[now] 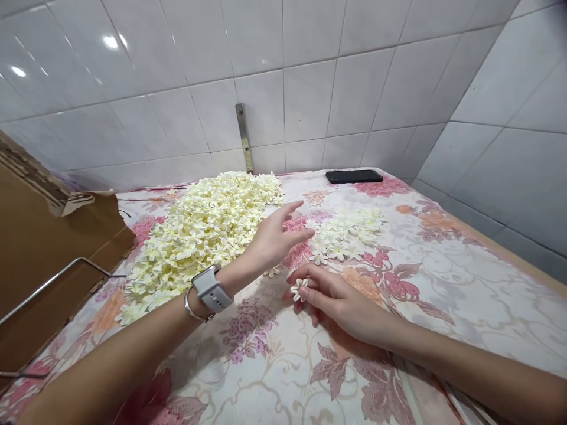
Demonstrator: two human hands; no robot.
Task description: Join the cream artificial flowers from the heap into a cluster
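My right hand (pixel 332 298) pinches a small white flower (pixel 299 290) between thumb and fingers, low over the tablecloth. Above and left of it, my left hand (pixel 278 235) reaches out with thumb and fingers apart, holding nothing that I can see. Just beyond my left fingertips lies a loose patch of white flowers (pixel 348 233). A much larger heap of pale yellow-white flowers (pixel 212 227) rises to the left, partly behind my left hand and forearm. On my left wrist are a white-banded watch (pixel 212 288) and a thin bracelet.
A floral tablecloth (pixel 270 383) covers the table, which meets a tiled wall. A black phone (pixel 354 176) lies at the back right. Brown cardboard (pixel 66 236) and a bent metal rod (pixel 48 287) stand at the left edge. A metal bracket (pixel 244 137) is fixed to the wall.
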